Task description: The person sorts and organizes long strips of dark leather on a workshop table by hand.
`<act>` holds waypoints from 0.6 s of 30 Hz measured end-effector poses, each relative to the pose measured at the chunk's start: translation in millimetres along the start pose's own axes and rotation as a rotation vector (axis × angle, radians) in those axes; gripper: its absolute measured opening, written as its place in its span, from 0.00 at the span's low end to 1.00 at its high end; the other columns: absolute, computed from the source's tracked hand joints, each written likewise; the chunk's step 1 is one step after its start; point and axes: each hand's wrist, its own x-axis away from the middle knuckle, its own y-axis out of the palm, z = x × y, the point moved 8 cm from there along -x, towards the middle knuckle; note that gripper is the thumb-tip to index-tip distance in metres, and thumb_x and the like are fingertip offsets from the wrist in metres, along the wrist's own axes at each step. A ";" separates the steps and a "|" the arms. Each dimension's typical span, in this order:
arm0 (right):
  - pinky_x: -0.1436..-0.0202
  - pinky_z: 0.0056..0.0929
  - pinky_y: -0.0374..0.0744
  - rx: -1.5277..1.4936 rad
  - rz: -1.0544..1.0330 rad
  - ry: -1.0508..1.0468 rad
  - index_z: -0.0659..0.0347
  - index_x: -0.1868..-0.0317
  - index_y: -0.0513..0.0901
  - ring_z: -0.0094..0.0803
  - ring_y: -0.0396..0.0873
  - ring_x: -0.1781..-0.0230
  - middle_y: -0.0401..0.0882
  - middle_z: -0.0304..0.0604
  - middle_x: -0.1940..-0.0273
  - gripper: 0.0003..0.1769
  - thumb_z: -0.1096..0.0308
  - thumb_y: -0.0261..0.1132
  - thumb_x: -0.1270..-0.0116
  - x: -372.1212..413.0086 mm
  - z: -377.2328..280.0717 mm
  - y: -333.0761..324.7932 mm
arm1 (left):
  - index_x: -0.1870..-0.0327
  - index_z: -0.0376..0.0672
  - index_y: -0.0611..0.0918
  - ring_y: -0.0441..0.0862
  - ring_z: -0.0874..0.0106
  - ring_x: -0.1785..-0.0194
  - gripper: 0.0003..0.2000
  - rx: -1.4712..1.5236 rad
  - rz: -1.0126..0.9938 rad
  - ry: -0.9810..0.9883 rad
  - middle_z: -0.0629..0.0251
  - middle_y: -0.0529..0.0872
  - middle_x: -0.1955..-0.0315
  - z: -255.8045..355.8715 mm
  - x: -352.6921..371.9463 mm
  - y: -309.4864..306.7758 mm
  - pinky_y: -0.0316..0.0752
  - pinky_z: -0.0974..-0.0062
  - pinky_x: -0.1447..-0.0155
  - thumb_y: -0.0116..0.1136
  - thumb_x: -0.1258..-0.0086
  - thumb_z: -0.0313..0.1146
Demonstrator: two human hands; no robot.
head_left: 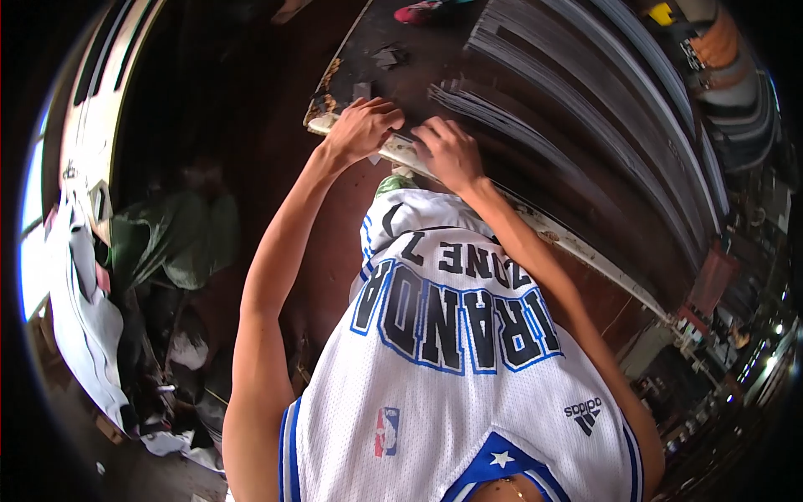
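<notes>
My left hand (365,130) is at the near edge of a dark worktable (418,63), close to its left corner. Its fingers are curled and pressed together, and whatever they may grip is hidden. A little to the right, my right hand (449,153) is over the same pale, worn edge (577,243), fingers bent inward, their tips partly out of sight. Just beyond my left hand lies a small dark grey piece (361,90). Farther back are more dark scraps (388,56). A stack of long thin grey strips (510,125) lies beyond my right hand.
Larger stacks of grey sheets (577,58) cover the table's right side. A red and pink object (418,12) is at the far edge. At left are green cloth (176,238) and white cloth (84,309). An orange and grey bundle (719,50) stands at far right.
</notes>
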 end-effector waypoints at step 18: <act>0.49 0.37 0.82 0.161 -0.040 0.249 0.55 0.48 0.83 0.39 0.81 0.49 0.81 0.42 0.48 0.18 0.70 0.66 0.41 171.3 88.8 -90.1 | 0.64 0.43 0.79 0.80 0.59 0.55 0.08 -0.101 -0.179 0.119 0.63 0.83 0.60 -5.3 2.6 -5.4 0.75 0.63 0.48 0.63 0.44 0.26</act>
